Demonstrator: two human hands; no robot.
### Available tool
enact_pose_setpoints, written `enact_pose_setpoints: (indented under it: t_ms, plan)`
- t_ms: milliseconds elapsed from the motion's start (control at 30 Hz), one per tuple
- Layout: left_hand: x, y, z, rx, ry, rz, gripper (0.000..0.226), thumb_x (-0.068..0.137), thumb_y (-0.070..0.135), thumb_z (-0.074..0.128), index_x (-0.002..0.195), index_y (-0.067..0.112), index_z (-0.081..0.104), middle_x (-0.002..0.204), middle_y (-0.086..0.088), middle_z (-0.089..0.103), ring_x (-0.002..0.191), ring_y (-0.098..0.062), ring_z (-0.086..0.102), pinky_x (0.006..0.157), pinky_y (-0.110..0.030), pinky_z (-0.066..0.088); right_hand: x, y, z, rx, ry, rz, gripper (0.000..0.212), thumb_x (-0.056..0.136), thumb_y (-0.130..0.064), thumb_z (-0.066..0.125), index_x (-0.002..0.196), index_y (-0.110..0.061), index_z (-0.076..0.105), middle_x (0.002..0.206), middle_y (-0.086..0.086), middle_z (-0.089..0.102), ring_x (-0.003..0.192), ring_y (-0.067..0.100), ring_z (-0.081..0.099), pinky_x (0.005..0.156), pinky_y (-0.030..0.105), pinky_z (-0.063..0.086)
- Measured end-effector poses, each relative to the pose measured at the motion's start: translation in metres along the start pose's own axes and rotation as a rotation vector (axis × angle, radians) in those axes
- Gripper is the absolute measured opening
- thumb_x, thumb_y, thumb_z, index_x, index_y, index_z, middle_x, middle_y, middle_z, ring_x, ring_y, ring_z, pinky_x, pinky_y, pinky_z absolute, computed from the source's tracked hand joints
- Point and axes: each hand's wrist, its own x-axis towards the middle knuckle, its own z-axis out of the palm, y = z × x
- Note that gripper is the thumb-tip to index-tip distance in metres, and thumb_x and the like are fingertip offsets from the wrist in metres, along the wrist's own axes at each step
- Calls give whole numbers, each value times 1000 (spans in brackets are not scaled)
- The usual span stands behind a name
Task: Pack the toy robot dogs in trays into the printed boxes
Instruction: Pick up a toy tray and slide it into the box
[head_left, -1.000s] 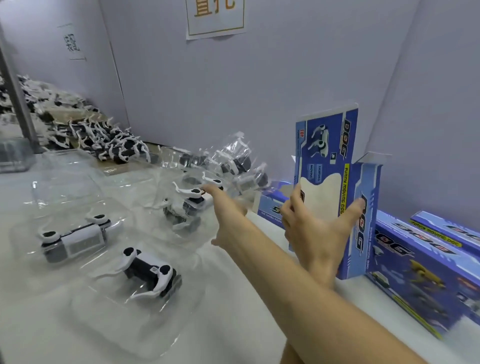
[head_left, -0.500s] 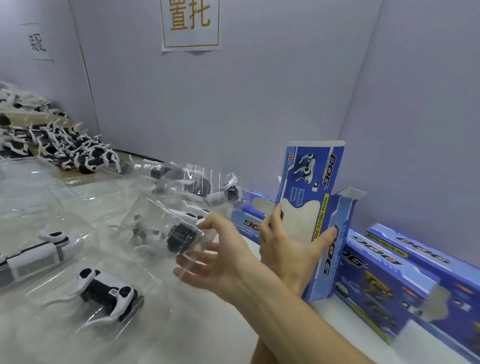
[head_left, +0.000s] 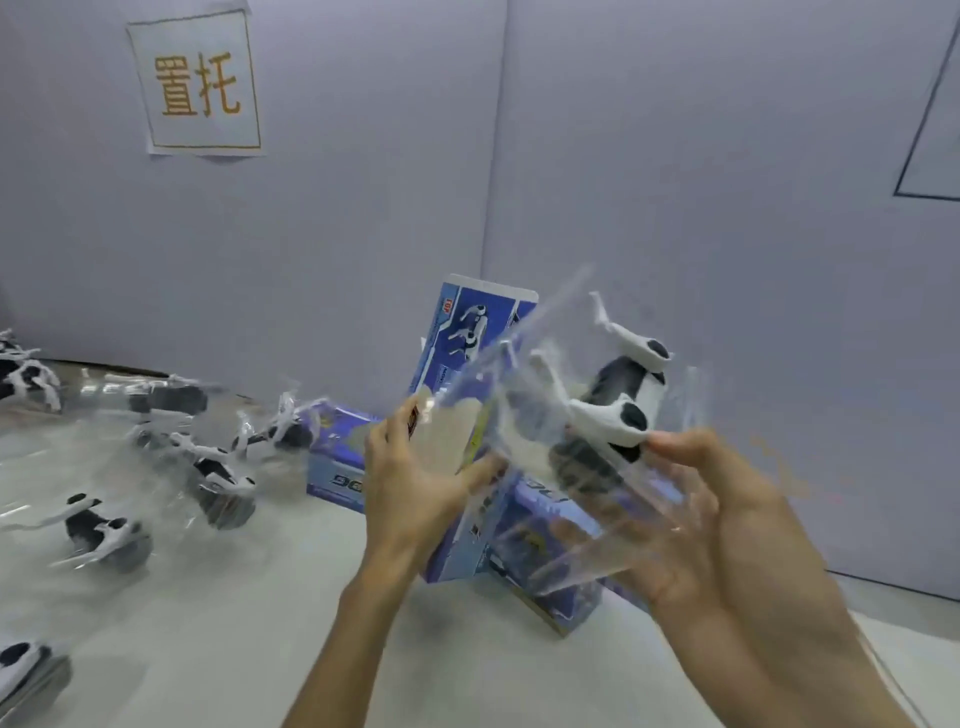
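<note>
Plainly both hands are occupied and apart. The left hand (head_left: 415, 483) grips the printed box (head_left: 467, 353), fingers curled round its near side wall, and holds it upright with the top flap raised. The right hand (head_left: 727, 525) cradles the clear tray (head_left: 602, 540) from beneath, its thumb over the tray's edge beside a leg of the toy robot dog (head_left: 623, 405). The tray is tilted, its far end just beside the box's open top, above the right part of the table (head_left: 234, 597).

The tray looks thin, light, slick and bendy, so it probably handles best supported underneath or by its long edges. The dog seems hard plastic with slim legs that could snag on the box mouth; a thumb near it should stop it sliding out. The box is light card and would likely buckle if squeezed, so its side walls near the opening are the place to hold.

Flat boxes (head_left: 337, 467) lie toward the far edge, more trayed dogs (head_left: 218, 478) to the left, and a pile of loose dogs (head_left: 26, 374) at the far-left corner.
</note>
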Motion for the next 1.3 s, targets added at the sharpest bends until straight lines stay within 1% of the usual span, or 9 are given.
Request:
enact_pose_setpoints:
  t_ms: [133,267,367,633,800,900,1000,1067,1300]
  plan:
    - [-7,4,14,94,-9,159,108,51,77,79,142,35,39,128,11,43,118,-6,43,101,-34,44,4,-34,-74,5,444,-255,27,82,-22,63,104,-8,69,111,20,69,94,29,72,81,50,57]
    - [-20,18,32,85,-150,351,101,51,80,72,138,49,31,126,28,38,123,1,44,94,-17,41,11,-53,-126,-40,677,-430,51,91,-21,64,136,-4,49,99,2,63,88,21,72,67,40,61]
    - [-31,33,44,123,-256,486,106,55,74,76,144,41,30,139,22,35,131,-6,41,101,-35,47,11,-60,-144,-74,736,-499,41,87,-18,68,122,-19,47,91,-4,63,76,15,72,61,38,62]
    - [-52,53,58,181,-324,649,115,58,71,76,153,34,22,147,18,27,134,-11,37,102,-49,47,26,-35,-141,-177,644,-435,53,87,-13,73,127,-27,41,107,1,67,80,11,74,51,24,56]
    - [-58,54,65,214,-290,683,113,60,74,71,153,32,22,147,18,28,133,-18,39,102,-49,46,36,-13,-132,-334,588,-418,68,85,-5,76,133,-26,32,115,0,62,88,-3,69,53,19,56]
    - [-54,51,64,222,-243,665,116,57,70,74,153,29,24,143,16,28,134,-14,37,107,-41,40,36,-16,-128,-496,475,-342,69,81,-20,82,128,-32,34,109,-13,60,88,-1,68,49,9,49]
    - [-50,48,62,159,-216,589,116,53,65,76,152,29,25,139,15,30,133,-4,35,107,-17,31,29,-27,-129,-532,363,-318,68,66,-54,84,119,-37,45,106,-18,66,94,-8,65,76,18,57]
    - [-48,46,60,100,-208,511,116,52,65,76,151,33,25,137,16,31,131,3,35,102,-13,33,23,-35,-133,-521,324,-353,56,69,-55,70,118,-33,55,112,-15,69,102,-2,66,95,32,53]
    - [-43,45,53,-52,-211,371,116,50,63,84,148,39,28,140,15,37,132,-2,41,98,-12,40,12,-48,-132,-611,180,-535,27,87,-31,55,109,-19,63,114,-11,73,114,9,65,95,30,51]
